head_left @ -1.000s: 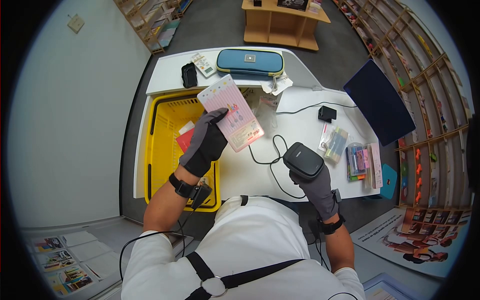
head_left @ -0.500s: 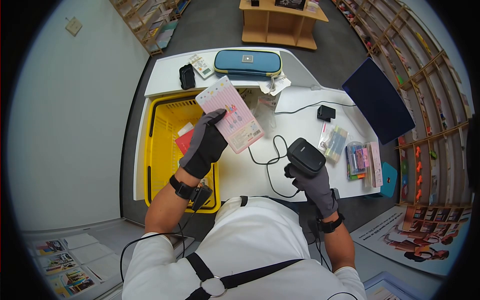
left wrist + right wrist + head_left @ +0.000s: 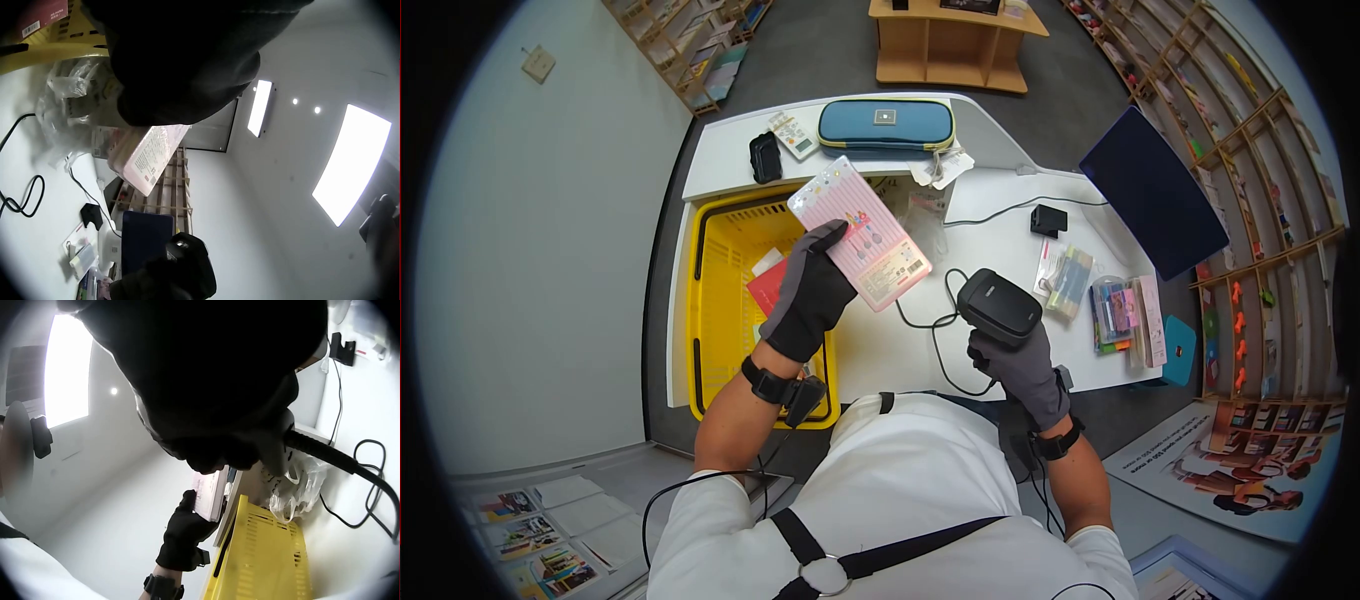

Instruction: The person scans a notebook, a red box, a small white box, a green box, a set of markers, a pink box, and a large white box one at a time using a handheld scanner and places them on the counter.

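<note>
The left grip (image 3: pixel 808 295) holds a pink striped packet (image 3: pixel 860 232) up near the yellow basket (image 3: pixel 696 300) — the right grip (image 3: pixel 1022 370) clasps a black scanner (image 3: pixel 998 307) close by, above the tabletop (image 3: pixel 890 345).

Both hands wear dark grey gloves. The forearms are bare, with a black strap at each wrist. The left hand (image 3: pixel 808 292) is raised forward with the elbow bent, thumb and fingers pinching a pink pack (image 3: pixel 860 232). The right hand (image 3: pixel 1022 368) sits lower and nearer the body, apparently wrapped round the handle of a scanner (image 3: pixel 998 307); its fingers are hidden.
</note>
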Available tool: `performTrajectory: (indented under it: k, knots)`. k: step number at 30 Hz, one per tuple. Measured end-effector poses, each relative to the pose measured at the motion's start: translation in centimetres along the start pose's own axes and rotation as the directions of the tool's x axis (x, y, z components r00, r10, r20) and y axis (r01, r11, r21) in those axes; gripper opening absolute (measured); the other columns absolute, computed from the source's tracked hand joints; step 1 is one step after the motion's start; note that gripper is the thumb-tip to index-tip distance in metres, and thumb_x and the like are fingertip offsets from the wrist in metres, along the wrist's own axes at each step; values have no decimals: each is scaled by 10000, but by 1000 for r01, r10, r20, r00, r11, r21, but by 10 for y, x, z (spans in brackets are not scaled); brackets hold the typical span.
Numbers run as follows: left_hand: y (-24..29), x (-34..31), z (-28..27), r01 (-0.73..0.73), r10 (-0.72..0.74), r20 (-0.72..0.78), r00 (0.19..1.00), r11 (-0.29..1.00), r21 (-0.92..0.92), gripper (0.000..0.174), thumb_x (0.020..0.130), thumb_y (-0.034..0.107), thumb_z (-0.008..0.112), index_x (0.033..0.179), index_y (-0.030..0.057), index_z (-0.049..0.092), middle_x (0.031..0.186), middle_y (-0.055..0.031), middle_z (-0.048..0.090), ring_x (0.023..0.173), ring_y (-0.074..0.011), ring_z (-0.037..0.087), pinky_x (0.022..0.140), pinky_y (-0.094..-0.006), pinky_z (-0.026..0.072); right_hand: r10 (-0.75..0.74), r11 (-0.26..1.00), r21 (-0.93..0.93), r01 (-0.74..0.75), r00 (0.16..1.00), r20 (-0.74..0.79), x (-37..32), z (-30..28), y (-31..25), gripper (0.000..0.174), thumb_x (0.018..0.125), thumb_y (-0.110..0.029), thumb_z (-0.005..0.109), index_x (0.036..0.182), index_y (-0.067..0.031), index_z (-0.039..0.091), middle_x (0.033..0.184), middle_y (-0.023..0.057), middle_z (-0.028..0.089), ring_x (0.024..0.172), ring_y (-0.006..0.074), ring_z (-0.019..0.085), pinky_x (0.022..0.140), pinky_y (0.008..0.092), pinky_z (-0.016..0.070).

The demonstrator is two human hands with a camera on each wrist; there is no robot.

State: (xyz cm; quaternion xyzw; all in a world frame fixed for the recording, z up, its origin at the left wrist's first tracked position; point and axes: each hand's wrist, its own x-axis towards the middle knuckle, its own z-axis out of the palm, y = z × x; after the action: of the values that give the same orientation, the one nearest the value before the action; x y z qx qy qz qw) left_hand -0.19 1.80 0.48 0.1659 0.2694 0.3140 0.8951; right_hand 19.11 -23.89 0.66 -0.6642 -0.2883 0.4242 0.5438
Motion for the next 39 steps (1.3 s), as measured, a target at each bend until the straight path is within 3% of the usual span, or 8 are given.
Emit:
performTrajectory:
  k: [7,10,15,17,19,22,31,39]
  knots:
    - [-3,4,-7,-30,32,-30,999,998,59,340,1050,138,621,1363,10,590,1350,-206,683,1296,-378,660,1180,-575,498,-116,990,-85,116,993,9,7,1,14,298,875,-48,815,1152,-6,713,851,49,740,700,136,730,607,309,601]
    - [-2,6,-12,-71,68,37,997,992,101,342,1042,146,631,1350,1,601,1338,-197,693,1290,-364,666,1183,-556,496,-340,877,-337,342,938,68,10,-3,15,323,870,-141,848,1135,-12,717,844,38,754,703,142,730,655,338,607]
    - [10,11,-28,25,-23,89,996,999,-26,359,1030,152,643,1351,-4,603,1331,-178,702,1283,-342,672,1188,-534,489,-367,664,-689,290,929,37,29,-18,67,355,862,-231,863,1121,-30,726,827,27,757,724,150,727,698,361,598]
    - [14,13,-36,-46,41,95,995,998,50,362,1025,152,646,1350,-2,607,1324,-170,706,1272,-333,676,1186,-520,489,-184,694,-715,85,981,-62,40,-27,90,371,864,-270,848,1126,-38,727,833,45,761,751,187,739,706,382,588]
    - [11,10,-38,-83,75,96,993,993,86,364,1022,152,648,1349,-1,610,1321,-165,709,1266,-328,678,1184,-513,489,-86,696,-718,-19,990,-110,48,-35,116,380,864,-290,840,1129,-42,728,836,54,762,765,206,745,711,392,582]
    - [8,2,-30,-90,83,66,994,990,109,266,1034,156,643,1251,2,649,1263,-143,717,1205,-296,689,1122,-470,529,111,882,-413,-228,951,-288,60,-56,150,455,871,-361,802,1187,-42,726,1046,179,792,944,344,765,837,448,591]
    - [-16,-14,1,-24,25,-19,999,997,73,287,1014,116,669,1277,5,638,1261,-154,717,1197,-337,691,1139,-528,517,-26,896,-428,-118,948,-316,103,-58,196,504,871,-374,773,1185,15,710,1050,226,785,981,383,756,875,464,591]
    - [-24,-20,12,90,-91,50,995,996,30,309,1010,107,669,1302,14,627,1273,-160,710,1224,-360,687,1160,-563,503,72,774,-582,-252,947,-314,101,-42,172,538,877,-392,740,1212,27,698,1035,231,781,974,401,755,845,488,590]
